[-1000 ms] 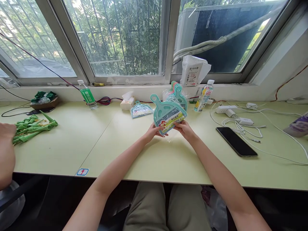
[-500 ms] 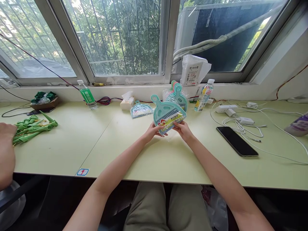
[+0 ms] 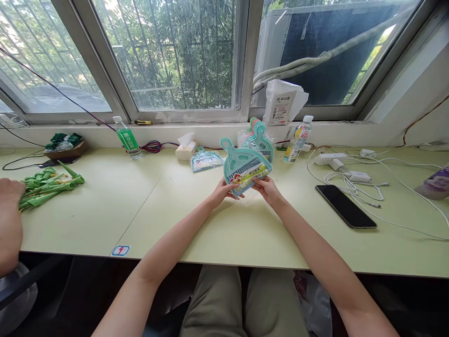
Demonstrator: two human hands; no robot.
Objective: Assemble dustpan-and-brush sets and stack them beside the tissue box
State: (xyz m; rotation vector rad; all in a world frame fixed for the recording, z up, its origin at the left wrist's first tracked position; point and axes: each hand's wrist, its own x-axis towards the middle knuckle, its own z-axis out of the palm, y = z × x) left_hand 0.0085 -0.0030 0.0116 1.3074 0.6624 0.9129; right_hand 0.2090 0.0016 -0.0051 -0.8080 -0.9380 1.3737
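A teal mini dustpan set (image 3: 242, 164) in clear wrap, with a printed yellow label, is held tilted above the table. My left hand (image 3: 223, 193) grips its lower left edge, and my right hand (image 3: 267, 188) pinches its lower right edge. Part of the fingers is hidden behind the set. Just behind it stands a stack of similar dustpans (image 3: 260, 133) in teal, red and other colours, partly covered by the held one. Another wrapped teal dustpan set (image 3: 206, 161) lies flat to the left.
A tissue pack (image 3: 185, 147) and a green-labelled bottle (image 3: 127, 139) stand at the back left; another bottle (image 3: 298, 139) is at the back right. A phone (image 3: 345, 206) lies among white cables (image 3: 351, 185). At far left, another person's hand (image 3: 10, 201) is beside green rolled pieces (image 3: 49, 187).
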